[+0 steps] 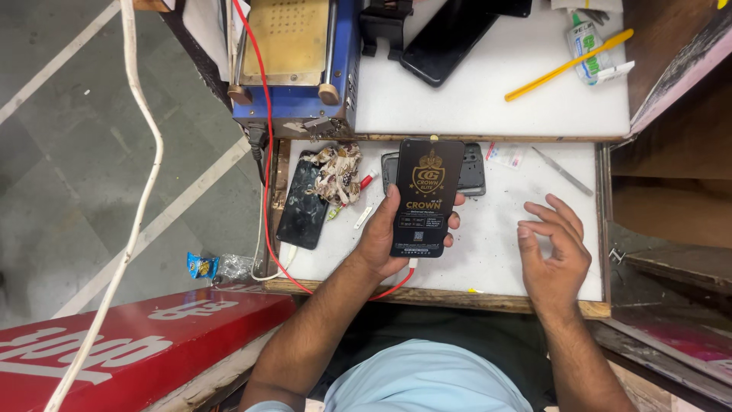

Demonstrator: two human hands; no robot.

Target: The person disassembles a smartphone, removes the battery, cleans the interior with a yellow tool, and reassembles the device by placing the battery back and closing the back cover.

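1. Head view: left hand gripping black phone, fingers wrapped round its edges, screen up above white tabletop.
2. Right hand right of phone, empty, fingers loosely curled, apart from it.
3. Cracked phone and crumpled cloth left of phone; red cable farther left.
4. Grey phone frame just behind phone.

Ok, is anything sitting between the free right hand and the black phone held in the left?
Nothing visible. The right hand hovers open over bare white tabletop, and the gap to the black phone in the left hand holds no tool or part.
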